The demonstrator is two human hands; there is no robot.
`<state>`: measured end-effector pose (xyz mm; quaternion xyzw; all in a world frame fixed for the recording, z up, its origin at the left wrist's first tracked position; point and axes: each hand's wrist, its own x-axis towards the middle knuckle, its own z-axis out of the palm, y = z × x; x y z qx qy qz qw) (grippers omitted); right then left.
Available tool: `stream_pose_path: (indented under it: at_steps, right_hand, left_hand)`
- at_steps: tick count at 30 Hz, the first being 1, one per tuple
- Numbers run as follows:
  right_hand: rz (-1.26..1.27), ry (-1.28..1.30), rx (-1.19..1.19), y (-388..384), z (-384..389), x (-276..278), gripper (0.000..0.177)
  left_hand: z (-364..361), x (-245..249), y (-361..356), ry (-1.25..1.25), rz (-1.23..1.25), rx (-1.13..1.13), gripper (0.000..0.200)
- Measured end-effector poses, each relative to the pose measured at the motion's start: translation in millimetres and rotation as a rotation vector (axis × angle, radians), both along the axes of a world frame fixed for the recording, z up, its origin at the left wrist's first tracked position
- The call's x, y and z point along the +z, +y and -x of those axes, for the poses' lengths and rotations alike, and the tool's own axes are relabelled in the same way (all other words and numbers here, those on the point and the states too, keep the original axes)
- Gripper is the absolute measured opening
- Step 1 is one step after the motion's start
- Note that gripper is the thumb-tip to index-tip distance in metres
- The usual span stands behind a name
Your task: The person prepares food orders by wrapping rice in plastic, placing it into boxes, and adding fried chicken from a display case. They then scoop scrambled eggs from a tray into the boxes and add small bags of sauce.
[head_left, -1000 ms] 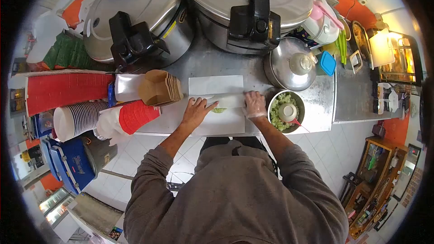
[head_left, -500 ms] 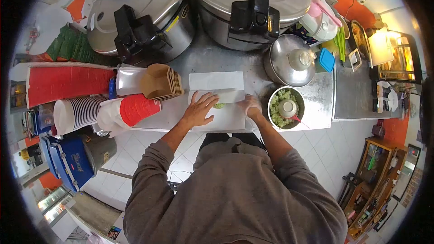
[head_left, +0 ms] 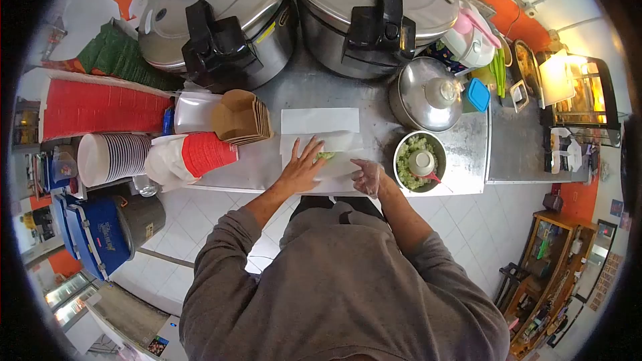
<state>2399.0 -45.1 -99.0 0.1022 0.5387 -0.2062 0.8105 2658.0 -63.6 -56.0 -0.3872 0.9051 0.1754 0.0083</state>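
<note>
A white sheet of paper [head_left: 319,119] lies on the steel counter, with more thin white paper spread in front of it. My left hand [head_left: 301,168] rests flat on the front paper with its fingers spread. Just right of those fingertips, a bit of pale green food [head_left: 326,156] shows at the edge of a paper fold; the rest of it is hidden. My right hand [head_left: 369,178], in a clear plastic glove, is at the paper's right edge, index finger stretched out and the others loosely bent. I see nothing held in it.
A steel pot of green chopped food [head_left: 406,149] with a red-handled scoop stands right of my right hand. Behind it is a lidded pot [head_left: 420,97]. Two large cookers [head_left: 374,0] line the back. Brown paper trays [head_left: 239,117] and stacked white cups [head_left: 115,160] are left.
My right hand has moved slightly left and toward me, its index finger now extended. My left hand has shifted a little right, fingers spread more. The view has tilted slightly.
</note>
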Motion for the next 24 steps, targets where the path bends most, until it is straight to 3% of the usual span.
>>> stream_pose_path:
  at_steps: [1,3,5,6,7,9,10,11,13,16,19,21,24]
  right_hand:
    - [0.027,0.088,-0.027,-0.6,2.5,14.1,0.03]
    - [0.057,0.172,-0.05,-1.2,-3.3,39.2,0.031]
    - [1.041,1.215,0.343,2.2,-10.4,56.2,0.038]
    - [1.474,1.467,0.649,-4.2,-12.6,90.3,0.048]
    - [1.479,1.464,0.653,-10.5,-14.9,89.8,0.048]
    - [1.688,1.589,1.22,-25.0,-20.5,87.5,0.043]
    - [1.591,1.541,1.396,-32.2,-13.3,68.3,0.039]
    - [1.598,1.541,1.393,-39.0,-8.4,56.7,0.039]
    - [1.353,1.24,1.555,-49.9,-0.7,37.7,0.036]
    - [1.355,1.222,1.588,-58.4,14.1,9.6,0.036]
    - [1.235,1.257,1.584,-65.5,5.8,19.9,0.035]
    - [1.141,1.314,1.561,-67.0,1.6,23.8,0.035]
    - [1.162,1.324,1.621,-65.6,-5.8,35.0,0.032]
  left_hand:
    - [0.5,-6.2,-3.0,-0.001,0.005,0.004,0.055]
    - [1.3,-11.2,-14.1,0.087,0.08,0.027,0.033]
    - [4.0,-2.0,-30.3,0.067,-0.027,0.055,0.026]
    - [5.4,2.3,-38.9,0.051,-0.133,0.074,0.019]
    - [6.1,2.1,-44.7,0.052,-0.132,0.079,0.019]
    - [7.0,1.3,-52.5,0.028,-0.156,0.068,0.018]
    - [5.9,1.9,-57.5,0.027,-0.152,0.071,0.018]
    - [3.3,3.5,-62.4,0.038,-0.223,0.066,0.018]
    - [-1.2,9.1,-71.4,0.044,-0.294,0.063,0.019]
    - [-3.7,13.0,-73.9,0.079,-0.471,0.225,0.023]
    - [-8.4,-1.4,-63.7,0.187,-0.415,0.354,0.02]
    - [-8.3,-13.4,-56.3,0.471,-0.2,0.359,0.02]
    - [-8.1,-25.0,-49.0,0.351,0.005,0.32,0.02]
